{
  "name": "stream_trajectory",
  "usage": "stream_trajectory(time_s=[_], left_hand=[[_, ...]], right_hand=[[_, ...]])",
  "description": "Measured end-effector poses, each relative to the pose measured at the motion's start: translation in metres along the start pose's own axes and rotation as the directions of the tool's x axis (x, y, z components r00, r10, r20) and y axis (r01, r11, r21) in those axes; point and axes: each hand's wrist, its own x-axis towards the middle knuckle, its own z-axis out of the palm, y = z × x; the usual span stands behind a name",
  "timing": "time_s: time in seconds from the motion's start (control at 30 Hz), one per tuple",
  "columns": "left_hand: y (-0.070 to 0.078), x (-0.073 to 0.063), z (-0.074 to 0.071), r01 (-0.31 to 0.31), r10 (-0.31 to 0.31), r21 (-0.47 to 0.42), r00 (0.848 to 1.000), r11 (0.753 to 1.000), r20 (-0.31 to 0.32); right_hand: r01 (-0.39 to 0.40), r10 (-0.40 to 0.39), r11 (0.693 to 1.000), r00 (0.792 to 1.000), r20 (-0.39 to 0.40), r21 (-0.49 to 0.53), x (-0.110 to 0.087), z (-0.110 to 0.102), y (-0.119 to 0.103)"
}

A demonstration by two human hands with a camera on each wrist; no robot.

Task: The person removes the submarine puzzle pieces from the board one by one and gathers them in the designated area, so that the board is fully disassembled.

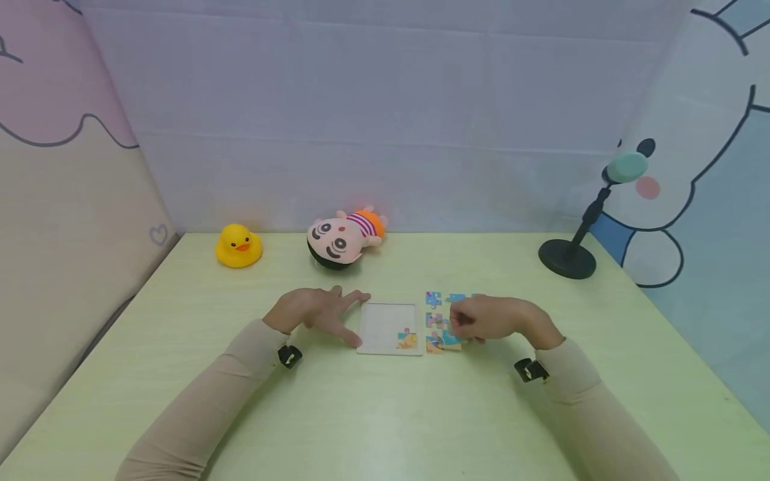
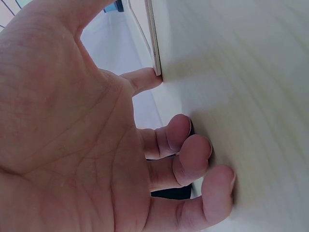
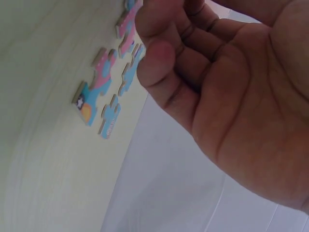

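Observation:
My left hand [image 1: 327, 312] is spread at the left side of a square puzzle tray [image 1: 385, 327]; thumb and index finger reach its left edge. In the left wrist view a fingertip [image 2: 149, 79] meets the board's edge, while the other fingers rest on the table. One jigsaw piece [image 1: 407, 340] lies in the tray's lower right corner. Just right of the tray, my right hand [image 1: 490, 317] hovers with bent fingers over loose jigsaw pieces [image 1: 434, 321], hiding some. I cannot tell whether it pinches one. More pieces [image 3: 99, 89] lie beside its fingers in the right wrist view.
A yellow rubber duck [image 1: 238, 246] sits at the back left of the table. A doll [image 1: 344, 238] in a striped top lies behind the tray. At the back right stands a black-based stand [image 1: 567, 258] with a mint-green head. A pale curtain [image 1: 385, 120] hangs behind.

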Motion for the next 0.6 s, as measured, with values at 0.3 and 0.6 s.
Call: stream_trajectory(time_s=[0.3, 0.6], left_hand=[[0.002, -0.002, -0.001, 0.009, -0.009, 0.007, 1.0, 1.0, 0.013], [0.004, -0.007, -0.003, -0.008, 0.008, -0.015, 1.0, 1.0, 0.006]], right_hand=[[-0.035, 0.035, 0.999, 0.999, 0.012, 0.0, -0.007, 0.004, 0.01], [-0.054, 0.054, 0.998, 0.999, 0.002, -0.044, -0.006, 0.004, 0.014]])
